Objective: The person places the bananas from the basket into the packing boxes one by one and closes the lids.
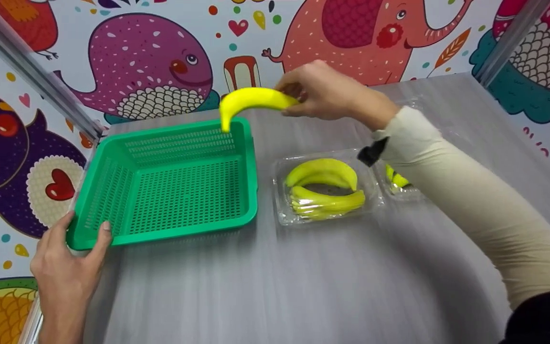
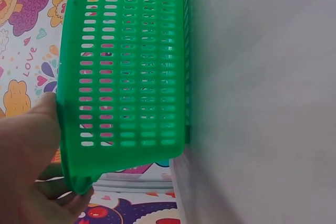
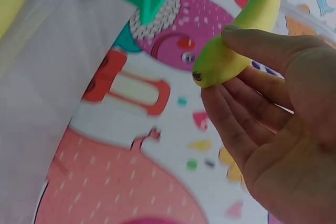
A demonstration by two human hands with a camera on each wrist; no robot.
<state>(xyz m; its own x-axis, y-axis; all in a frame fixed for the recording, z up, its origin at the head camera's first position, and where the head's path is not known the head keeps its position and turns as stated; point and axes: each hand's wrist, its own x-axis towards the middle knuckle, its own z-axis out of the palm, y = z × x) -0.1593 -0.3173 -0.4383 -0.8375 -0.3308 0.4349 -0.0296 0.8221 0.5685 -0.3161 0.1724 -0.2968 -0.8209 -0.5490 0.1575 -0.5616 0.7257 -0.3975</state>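
Observation:
My right hand (image 1: 325,91) pinches one end of a yellow banana (image 1: 256,98) between thumb and fingers. The banana is in the air, its free tip over the far right corner of a green plastic basket (image 1: 184,200). In the right wrist view the gripped end of the banana (image 3: 215,61) looks greenish, with a dark tip. My left hand (image 1: 67,267) holds the basket's near left corner. The left wrist view shows the thumb on one side of the rim (image 2: 64,129) and fingers on the other. Nothing lies inside the basket.
Right of the basket, a clear plastic box (image 1: 282,210) holds more bananas (image 1: 325,172). Partly behind my right sleeve is another clear box with something yellow (image 1: 396,177) in it. Cartoon-printed walls (image 1: 251,28) bound the grey table (image 1: 256,286) at the back and sides.

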